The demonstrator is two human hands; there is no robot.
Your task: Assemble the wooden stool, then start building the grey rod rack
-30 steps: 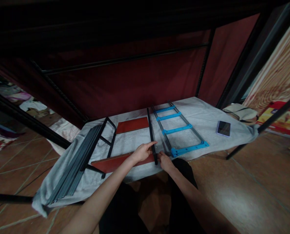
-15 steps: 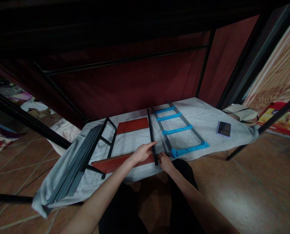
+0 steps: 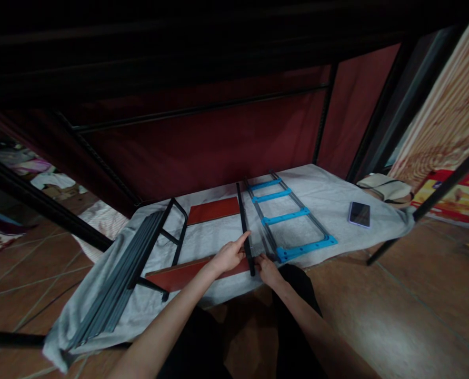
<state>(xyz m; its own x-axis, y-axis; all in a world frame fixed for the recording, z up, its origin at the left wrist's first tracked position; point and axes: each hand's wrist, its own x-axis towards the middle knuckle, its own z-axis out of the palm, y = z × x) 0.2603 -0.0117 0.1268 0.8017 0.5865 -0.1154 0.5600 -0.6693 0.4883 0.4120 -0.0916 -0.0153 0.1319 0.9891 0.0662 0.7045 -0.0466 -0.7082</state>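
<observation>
A black metal frame (image 3: 179,242) with two red-brown boards lies on a grey cloth. The far board (image 3: 213,210) is flat; the near board (image 3: 179,277) runs under my left forearm toward a black bar (image 3: 243,213). My left hand (image 3: 229,256) is closed at that bar, its index finger stretched across it and its other fingers curled by the board's end. From the right, my right hand (image 3: 269,269) pinches close to the bar's near end; what its fingertips hold is hidden. Beside it lies a blue-and-grey ladder-like rack (image 3: 285,217).
Grey tubes (image 3: 118,287) lie bundled at the left of the cloth (image 3: 317,195). A phone (image 3: 359,215) rests at the right. A dark red panel (image 3: 210,147) stands behind, and a black table leg (image 3: 451,181) slants at the right.
The whole scene sits slightly lower and further left as the view tilts. Both hands keep their places at the black bar, with only slight finger movement.
</observation>
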